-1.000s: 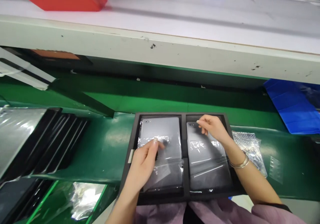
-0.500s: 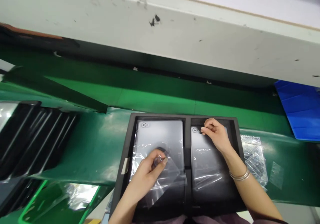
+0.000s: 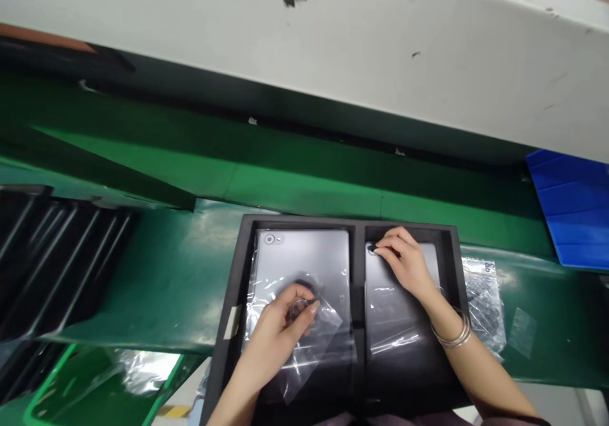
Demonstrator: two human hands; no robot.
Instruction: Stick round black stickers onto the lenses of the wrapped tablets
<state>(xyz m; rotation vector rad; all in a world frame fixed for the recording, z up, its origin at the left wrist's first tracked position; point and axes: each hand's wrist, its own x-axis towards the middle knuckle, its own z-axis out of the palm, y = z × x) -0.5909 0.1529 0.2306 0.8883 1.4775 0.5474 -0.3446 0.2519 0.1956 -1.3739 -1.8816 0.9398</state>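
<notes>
Two grey tablets lie back up, side by side, in a black foam tray (image 3: pixel 358 280) with two compartments. Over the left tablet (image 3: pixel 311 255), my left hand (image 3: pixel 273 334) is closed in a pinch on a clear plastic film (image 3: pixel 308 364) that hangs below the fingers. My right hand (image 3: pixel 406 266) reaches over the right tablet (image 3: pixel 394 315). Its thumb and fingertips are pressed together at the camera lens in that tablet's upper left corner. Something small and dark shows at the fingertips, too small to name. The left tablet's camera lens (image 3: pixel 270 239) is uncovered by hands.
Several black slabs (image 3: pixel 66 255) stand in a row at the left on the green mat (image 3: pixel 185 274). A green bin (image 3: pixel 52 381) with clear plastic in it sits below. Crumpled plastic bags (image 3: pixel 483 299) lie right of the tray. A blue sheet (image 3: pixel 575 210) is at far right, a white shelf edge (image 3: pixel 238 33) above.
My right hand has moved slightly left and down, its fingertips now at the right tablet's camera lens. My left hand stays in place with the film. The view has shifted a little.
</notes>
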